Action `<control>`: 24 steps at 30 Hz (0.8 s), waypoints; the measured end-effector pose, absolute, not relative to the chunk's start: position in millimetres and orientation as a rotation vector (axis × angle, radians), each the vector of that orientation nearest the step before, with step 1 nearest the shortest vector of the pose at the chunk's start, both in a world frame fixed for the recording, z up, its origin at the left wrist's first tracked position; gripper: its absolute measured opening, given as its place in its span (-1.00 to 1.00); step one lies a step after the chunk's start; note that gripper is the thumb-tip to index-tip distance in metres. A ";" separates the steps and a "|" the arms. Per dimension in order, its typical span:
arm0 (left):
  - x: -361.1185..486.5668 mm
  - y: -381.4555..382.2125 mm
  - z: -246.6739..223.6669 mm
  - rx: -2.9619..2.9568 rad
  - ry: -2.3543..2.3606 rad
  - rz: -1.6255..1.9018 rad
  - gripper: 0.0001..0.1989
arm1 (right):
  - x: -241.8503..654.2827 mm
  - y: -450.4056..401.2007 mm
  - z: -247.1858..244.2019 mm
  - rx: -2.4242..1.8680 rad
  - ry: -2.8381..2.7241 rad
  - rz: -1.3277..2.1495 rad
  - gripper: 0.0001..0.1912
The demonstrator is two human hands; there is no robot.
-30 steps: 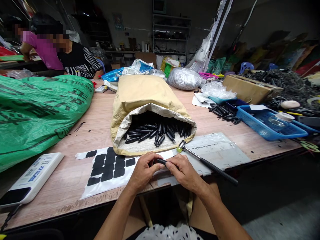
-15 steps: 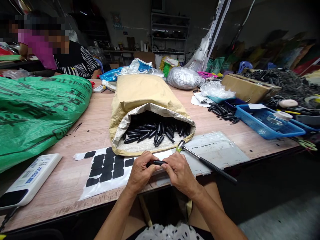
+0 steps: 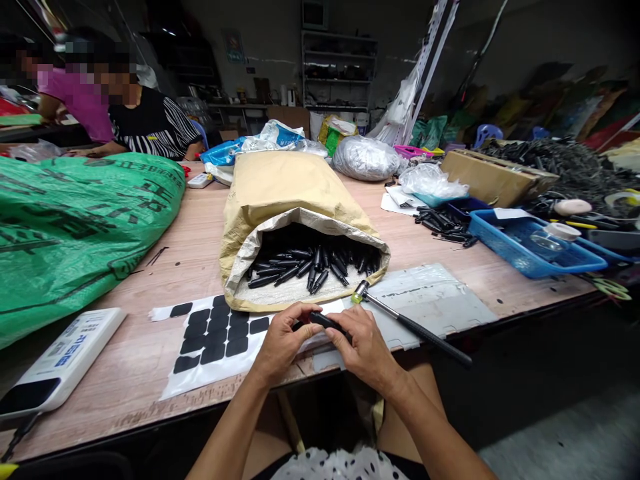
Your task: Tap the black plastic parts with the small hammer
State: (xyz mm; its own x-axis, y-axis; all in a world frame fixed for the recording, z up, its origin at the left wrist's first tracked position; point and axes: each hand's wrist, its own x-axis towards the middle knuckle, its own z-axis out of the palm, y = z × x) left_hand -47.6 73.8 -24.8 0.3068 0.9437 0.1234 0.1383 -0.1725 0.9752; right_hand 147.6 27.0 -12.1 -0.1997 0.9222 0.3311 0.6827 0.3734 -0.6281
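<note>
Near the table's front edge, my left hand (image 3: 285, 340) and my right hand (image 3: 363, 343) are close together, both closed on a black pen-shaped part (image 3: 326, 321). Its ends are hidden by my fingers, and a dark bit also shows inside my left fingers; I cannot tell whether it is one piece or two. Just behind my hands, a tan sack (image 3: 295, 180) lies with its mouth towards me, holding many similar black parts (image 3: 285, 268). To the right a small hammer (image 3: 400, 320) with a black handle rests on a grey board (image 3: 440, 293).
White sheet with black square stickers (image 3: 215, 333) lies left of my hands. Further left are a white device (image 3: 65, 360) and a green sack (image 3: 85, 227). Blue tray (image 3: 530, 250), loose black parts (image 3: 443, 223) and a cardboard box (image 3: 495, 173) stand right. Two people sit at the far left.
The black part has turned in my fingers, its right end tilting down towards my right palm. My hands stay in nearly the same place. A person at the far left has shifted slightly.
</note>
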 end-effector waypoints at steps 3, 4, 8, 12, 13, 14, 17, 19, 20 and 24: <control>-47.5 74.2 -23.7 1.492 0.995 0.988 -0.66 | 143.9 26.5 -12.5 -1.381 -1.920 0.505 -0.78; -46.9 73.3 -22.1 1.472 0.977 0.973 -0.68 | 142.5 26.2 -12.4 -1.373 -1.904 0.520 -0.77; -40.6 59.0 -9.7 1.480 0.915 0.941 -0.77 | 141.5 22.6 -8.2 -1.343 -1.901 0.546 -0.73; -31.3 29.8 4.0 1.475 0.932 0.933 -0.77 | 151.4 12.4 6.8 -1.301 -1.930 0.530 -0.73; -29.6 22.1 6.3 1.471 0.932 0.910 -0.77 | 154.7 8.7 12.0 -1.287 -1.934 0.523 -0.70; -28.4 14.7 7.8 1.474 0.935 0.884 -0.77 | 157.9 4.8 17.3 -1.279 -1.946 0.523 -0.68; -27.2 -4.2 8.6 1.542 0.974 0.823 -0.78 | 165.7 -7.3 31.0 -1.268 -2.046 0.589 -0.73; -27.8 -13.3 6.6 1.629 1.000 0.816 -0.79 | 169.7 -14.1 36.2 -1.267 -2.123 0.656 -0.79; -28.3 -16.9 5.1 1.676 1.004 0.822 -0.79 | 171.5 -16.9 37.5 -1.274 -2.156 0.683 -0.81; -29.9 -27.0 -3.1 1.870 0.978 0.855 -0.80 | 178.2 -23.8 35.6 -1.261 -2.271 0.829 -0.83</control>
